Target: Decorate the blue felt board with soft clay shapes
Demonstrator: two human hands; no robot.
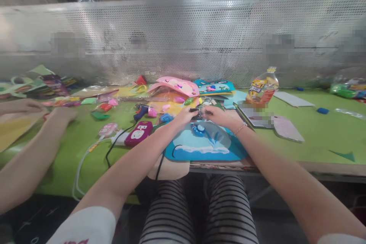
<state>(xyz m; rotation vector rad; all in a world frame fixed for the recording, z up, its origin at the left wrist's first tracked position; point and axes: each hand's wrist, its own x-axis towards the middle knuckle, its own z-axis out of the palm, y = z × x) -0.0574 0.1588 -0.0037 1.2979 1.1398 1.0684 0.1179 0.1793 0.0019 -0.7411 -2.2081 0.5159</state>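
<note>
My left hand (184, 116) and my right hand (216, 116) meet over the middle of the table, fingers closed. Between them is a small dark piece in what looks like clear plastic (197, 113); its exact kind is too small to make out. Just below them lies a blue craft board (207, 156) with a pale blue middle and a white wavy strip. A small blue clay figure (199, 129) sits on that board. Left of my left hand are a blue lump (166, 117) and a dark blue glue gun (141, 111) with a black cord.
Pink (177, 85) and blue decorated boards (217, 87) lie behind my hands. A yellow-labelled bottle (261, 89), a dark-edged tablet (254, 115) and a pink phone (288, 129) stand or lie rightward. On the left are a purple power bank (139, 133) and another person's arms (42, 152).
</note>
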